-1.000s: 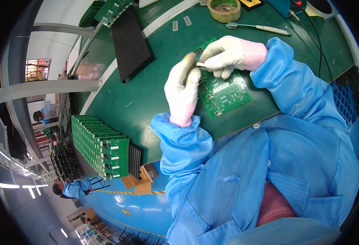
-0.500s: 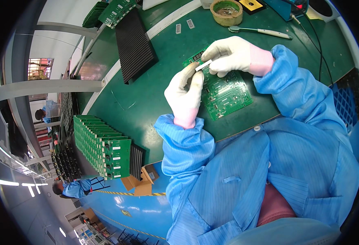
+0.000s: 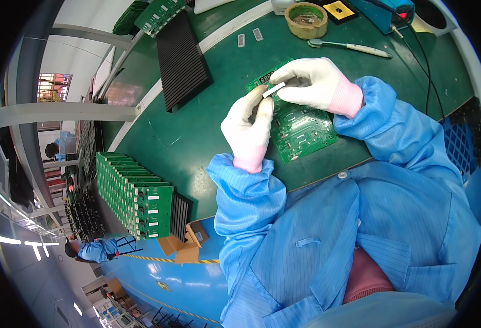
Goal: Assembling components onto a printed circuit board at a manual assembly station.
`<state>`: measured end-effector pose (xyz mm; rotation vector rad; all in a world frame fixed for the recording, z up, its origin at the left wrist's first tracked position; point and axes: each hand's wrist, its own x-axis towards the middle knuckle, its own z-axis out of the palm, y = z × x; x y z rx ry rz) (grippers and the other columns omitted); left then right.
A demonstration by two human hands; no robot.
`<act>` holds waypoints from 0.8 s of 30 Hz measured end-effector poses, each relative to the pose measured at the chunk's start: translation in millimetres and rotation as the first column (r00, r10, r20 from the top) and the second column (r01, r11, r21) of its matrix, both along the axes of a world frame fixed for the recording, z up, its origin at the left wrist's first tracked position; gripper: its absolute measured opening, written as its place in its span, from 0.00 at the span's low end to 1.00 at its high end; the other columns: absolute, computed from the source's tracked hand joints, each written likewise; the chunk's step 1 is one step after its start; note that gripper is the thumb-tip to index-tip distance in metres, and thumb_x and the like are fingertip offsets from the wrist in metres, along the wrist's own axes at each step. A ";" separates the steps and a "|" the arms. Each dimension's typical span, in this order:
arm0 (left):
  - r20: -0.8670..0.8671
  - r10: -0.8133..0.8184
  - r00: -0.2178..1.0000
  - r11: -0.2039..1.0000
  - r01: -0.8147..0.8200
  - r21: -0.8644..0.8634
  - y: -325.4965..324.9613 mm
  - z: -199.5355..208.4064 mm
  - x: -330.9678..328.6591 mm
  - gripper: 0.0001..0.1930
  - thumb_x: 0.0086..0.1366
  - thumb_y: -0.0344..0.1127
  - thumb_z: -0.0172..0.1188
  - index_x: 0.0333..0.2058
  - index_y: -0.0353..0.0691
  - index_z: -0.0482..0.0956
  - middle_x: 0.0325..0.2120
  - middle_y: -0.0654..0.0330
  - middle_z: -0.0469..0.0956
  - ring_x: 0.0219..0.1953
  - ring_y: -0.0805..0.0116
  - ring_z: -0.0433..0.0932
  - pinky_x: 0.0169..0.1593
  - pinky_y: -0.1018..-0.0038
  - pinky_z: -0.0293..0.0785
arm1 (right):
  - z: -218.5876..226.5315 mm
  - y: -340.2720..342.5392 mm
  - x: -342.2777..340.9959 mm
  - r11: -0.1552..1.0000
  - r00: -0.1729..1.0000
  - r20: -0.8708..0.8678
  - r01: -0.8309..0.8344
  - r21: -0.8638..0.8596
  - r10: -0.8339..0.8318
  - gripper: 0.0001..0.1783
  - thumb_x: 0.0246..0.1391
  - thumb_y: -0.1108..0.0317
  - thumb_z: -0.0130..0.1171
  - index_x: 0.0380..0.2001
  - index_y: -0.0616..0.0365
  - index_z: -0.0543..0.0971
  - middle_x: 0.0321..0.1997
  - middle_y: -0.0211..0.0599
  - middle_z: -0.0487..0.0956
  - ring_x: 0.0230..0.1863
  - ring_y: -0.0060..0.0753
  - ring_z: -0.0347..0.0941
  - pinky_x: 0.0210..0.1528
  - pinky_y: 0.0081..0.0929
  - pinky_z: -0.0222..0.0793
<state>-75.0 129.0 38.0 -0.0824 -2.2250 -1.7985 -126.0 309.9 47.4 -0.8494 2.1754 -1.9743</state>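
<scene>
Sleeves: blue, finely striped cloth, gathered at the wrists above pink knitted glove cuffs.
Left hand (image 3: 246, 128): white-gloved, thumb and fingers drawn narrow on the left end of a small white strip (image 3: 274, 91).
Right hand (image 3: 314, 85): white-gloved, fingertips pinching the same strip near its right end.
White strip: held between the two hands, above the far part of the circuit board; slim, straight-edged, plain white on the visible face, slanting with its right end farther away.
Circuit board (image 3: 306, 134): green, flat under the hands, with pale markings and small parts; a dark digit display (image 3: 265, 78) sits toward its far end.
Tabletop (image 3: 207, 126): dark green, slightly glossy.
Near left: a long row of upright green boards (image 3: 134, 194) in a black ribbed rack; an open cardboard box (image 3: 186, 252) below the edge.
Far left: another black ribbed rack (image 3: 183, 63), lying bare-ridged.
Far middle: two small grey-and-white rectangles (image 3: 258, 34), side by side but apart.
Far right: a brush (image 3: 352, 47) with a pale handle, a round yellowish ring (image 3: 306, 22), a blue device (image 3: 393, 15) with cables.
Room: blue floor (image 3: 197, 292) with yellow-and-black striping, pale metal framing (image 3: 65, 114), a seated co-worker (image 3: 97, 251) in blue, bright strip lights.
</scene>
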 end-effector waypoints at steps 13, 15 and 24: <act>-0.080 0.024 0.997 0.997 -0.030 -0.073 1.1 -1.6 1.0 0.14 0.54 0.25 0.62 0.41 0.31 0.81 0.32 0.55 0.81 0.31 0.71 0.78 0.37 0.80 0.74 | -5.4 -2.6 2.0 0.990 0.980 -0.162 0.130 0.056 -0.119 0.15 0.45 0.74 0.65 0.39 0.64 0.81 0.35 0.38 0.81 0.31 0.25 0.74 0.33 0.17 0.70; -0.083 0.026 0.996 0.998 -0.031 -0.063 1.1 -2.3 0.7 0.14 0.54 0.25 0.62 0.41 0.31 0.81 0.32 0.55 0.81 0.31 0.71 0.78 0.37 0.80 0.74 | -5.9 -2.8 1.9 0.989 0.976 -0.181 0.137 0.065 -0.123 0.15 0.45 0.74 0.66 0.40 0.64 0.81 0.36 0.38 0.81 0.31 0.25 0.74 0.33 0.17 0.70; -0.105 0.024 0.994 0.994 -0.034 -0.101 1.0 -2.1 0.2 0.14 0.54 0.25 0.62 0.41 0.32 0.81 0.31 0.56 0.81 0.30 0.71 0.77 0.35 0.80 0.73 | -7.9 -2.4 1.6 0.988 0.978 -0.173 0.133 0.077 -0.118 0.16 0.45 0.73 0.65 0.41 0.63 0.81 0.37 0.39 0.81 0.31 0.26 0.75 0.34 0.18 0.71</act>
